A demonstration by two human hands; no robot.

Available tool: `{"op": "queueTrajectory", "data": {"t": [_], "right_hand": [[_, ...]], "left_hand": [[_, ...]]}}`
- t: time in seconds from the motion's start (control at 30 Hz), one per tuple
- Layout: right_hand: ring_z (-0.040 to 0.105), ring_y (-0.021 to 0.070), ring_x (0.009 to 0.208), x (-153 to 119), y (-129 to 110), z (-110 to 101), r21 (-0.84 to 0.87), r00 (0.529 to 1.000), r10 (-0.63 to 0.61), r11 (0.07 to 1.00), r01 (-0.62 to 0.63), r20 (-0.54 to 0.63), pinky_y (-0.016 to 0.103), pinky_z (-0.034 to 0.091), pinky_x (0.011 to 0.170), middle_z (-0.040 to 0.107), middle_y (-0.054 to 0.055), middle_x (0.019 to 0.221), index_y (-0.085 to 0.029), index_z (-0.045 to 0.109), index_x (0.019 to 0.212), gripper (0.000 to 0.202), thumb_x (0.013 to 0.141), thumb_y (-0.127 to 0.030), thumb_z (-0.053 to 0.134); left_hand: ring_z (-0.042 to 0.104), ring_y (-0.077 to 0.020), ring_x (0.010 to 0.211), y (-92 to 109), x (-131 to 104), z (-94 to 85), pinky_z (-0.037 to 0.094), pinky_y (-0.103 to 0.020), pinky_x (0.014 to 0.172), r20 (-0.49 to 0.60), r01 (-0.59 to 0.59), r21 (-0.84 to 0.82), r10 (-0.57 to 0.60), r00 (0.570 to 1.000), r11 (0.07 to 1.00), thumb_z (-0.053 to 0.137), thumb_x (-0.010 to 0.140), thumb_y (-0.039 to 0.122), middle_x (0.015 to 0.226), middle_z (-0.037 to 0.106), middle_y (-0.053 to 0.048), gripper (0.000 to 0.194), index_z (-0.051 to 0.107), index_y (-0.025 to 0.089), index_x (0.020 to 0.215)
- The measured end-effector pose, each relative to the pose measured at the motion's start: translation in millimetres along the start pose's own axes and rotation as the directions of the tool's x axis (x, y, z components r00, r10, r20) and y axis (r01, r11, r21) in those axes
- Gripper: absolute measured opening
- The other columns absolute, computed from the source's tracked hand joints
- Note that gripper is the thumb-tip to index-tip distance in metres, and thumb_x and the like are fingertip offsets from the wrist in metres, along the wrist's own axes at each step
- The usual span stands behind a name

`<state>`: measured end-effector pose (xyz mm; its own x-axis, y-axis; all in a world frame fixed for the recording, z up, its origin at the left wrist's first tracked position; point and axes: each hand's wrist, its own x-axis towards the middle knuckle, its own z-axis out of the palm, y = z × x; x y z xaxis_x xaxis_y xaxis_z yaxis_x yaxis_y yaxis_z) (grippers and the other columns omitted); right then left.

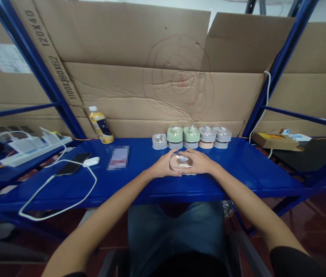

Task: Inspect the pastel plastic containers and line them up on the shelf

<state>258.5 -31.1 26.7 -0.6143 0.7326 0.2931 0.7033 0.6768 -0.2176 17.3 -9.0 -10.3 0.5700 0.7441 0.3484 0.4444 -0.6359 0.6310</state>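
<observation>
Near the middle of the blue shelf, my left hand and my right hand are wrapped round opposite sides of a small rounded box. Its body is pinkish-beige, and its top looks clear and shiny with a pale mark on it. A thin pale edge shows beneath my right hand; what it belongs to is unclear. Just behind my hands stands a row of similar boxes: a single grey box, then stacks with green tops and grey tops.
On the blue shelf, a yellow bottle stands back left, with a blurred packet before it. A phone, white cable and power strip lie left. An open yellow carton sits right. Cardboard backs everything.
</observation>
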Motion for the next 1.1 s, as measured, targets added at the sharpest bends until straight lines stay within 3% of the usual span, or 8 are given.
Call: {"op": "queueTrajectory", "data": {"t": [0.33,0.47,0.6,0.7,0.83,0.97,1.03,1.1], "right_hand": [[0.06,0.0354,0.122,0.8,16.6,16.9,0.126,0.994,-0.058,0.99,0.069,-0.09,0.052,0.053,0.104,0.058,0.014,0.131,-0.025,0.046,0.155,0.098,0.075,-0.069,0.082],[0.061,0.0325,0.116,2.1,26.6,16.8,0.198,0.99,-0.134,0.97,0.142,-0.053,0.052,0.053,0.103,0.059,0.011,0.121,-0.024,0.039,0.161,0.098,0.081,-0.065,0.079],[0.062,0.0324,0.109,-4.9,29.8,9.7,0.199,0.996,-0.083,0.976,0.085,-0.021,0.053,0.054,0.098,0.06,0.009,0.113,-0.026,0.039,0.161,0.101,0.079,-0.067,0.08],[0.062,0.0334,0.112,-31.6,35.4,-0.5,0.18,0.999,-0.027,0.983,0.029,-0.017,0.053,0.054,0.099,0.06,0.011,0.122,-0.026,0.04,0.161,0.101,0.078,-0.067,0.08],[0.062,0.0333,0.118,-100.5,60.1,-26.2,0.135,0.994,0.107,0.985,-0.105,-0.012,0.052,0.05,0.106,0.062,0.011,0.127,-0.03,0.038,0.162,0.095,0.083,-0.066,0.075],[0.063,0.036,0.119,-173.1,116.1,-55.3,0.048,0.913,0.395,0.919,-0.392,-0.098,0.051,0.049,0.107,0.065,0.012,0.13,-0.029,0.044,0.158,0.091,0.08,-0.066,0.075],[0.062,0.0401,0.124,-194.1,153.7,-64.6,-0.019,0.821,0.541,0.833,-0.553,-0.184,0.052,0.047,0.107,0.064,0.015,0.136,-0.028,0.048,0.155,0.089,0.078,-0.063,0.076],[0.058,0.044,0.129,-199.0,190.1,-69.2,-0.05,0.686,0.679,0.7,-0.712,-0.263,0.052,0.047,0.106,0.063,0.022,0.139,-0.023,0.052,0.15,0.083,0.079,-0.06,0.075]], "left_hand": [[0.056,-0.0399,0.138,-5.7,0.7,-7.3,0.044,-0.053,0.118,-0.036,-0.04,0.099,0.044,0.998,0.994,0.092,0.061,0.061,0.151,0.058,-0.019,0.105,0.051,0.018,0.148],[0.055,-0.0391,0.14,-13.7,0.7,-12.8,0.042,-0.055,0.119,-0.043,-0.06,0.084,0.063,0.997,0.995,0.094,0.061,0.058,0.152,0.057,-0.017,0.105,0.05,0.021,0.149],[0.063,-0.036,0.13,-16.1,-0.4,-16.2,0.049,-0.054,0.112,-0.041,-0.059,0.051,0.061,0.997,0.997,0.093,0.063,0.056,0.144,0.063,-0.016,0.099,0.052,0.022,0.146],[0.07,-0.0317,0.115,-17.0,-1.5,-18.0,0.056,-0.05,0.103,-0.071,-0.045,0.049,0.049,0.996,0.998,0.089,0.07,0.056,0.127,0.071,-0.015,0.084,0.058,0.018,0.138],[0.071,-0.0286,0.108,-18.6,-0.6,-20.9,0.057,-0.046,0.099,-0.181,-0.009,0.132,0.033,0.983,0.991,0.077,0.082,0.055,0.118,0.074,-0.012,0.057,0.064,0.018,0.124],[0.07,-0.0272,0.105,-18.3,2.0,-22.5,0.058,-0.044,0.096,-0.247,0.005,0.188,0.042,0.968,0.982,0.067,0.09,0.048,0.114,0.073,-0.01,0.039,0.066,0.018,0.114],[0.069,-0.0276,0.107,-17.8,3.0,-23.0,0.057,-0.045,0.098,-0.277,0.017,0.219,0.045,0.96,0.975,0.064,0.092,0.045,0.113,0.072,-0.01,0.033,0.066,0.019,0.112],[0.066,-0.0287,0.112,-18.0,3.8,-24.1,0.053,-0.046,0.104,-0.314,0.051,0.273,0.039,0.949,0.961,0.062,0.093,0.041,0.114,0.07,-0.011,0.029,0.067,0.019,0.111]]}}
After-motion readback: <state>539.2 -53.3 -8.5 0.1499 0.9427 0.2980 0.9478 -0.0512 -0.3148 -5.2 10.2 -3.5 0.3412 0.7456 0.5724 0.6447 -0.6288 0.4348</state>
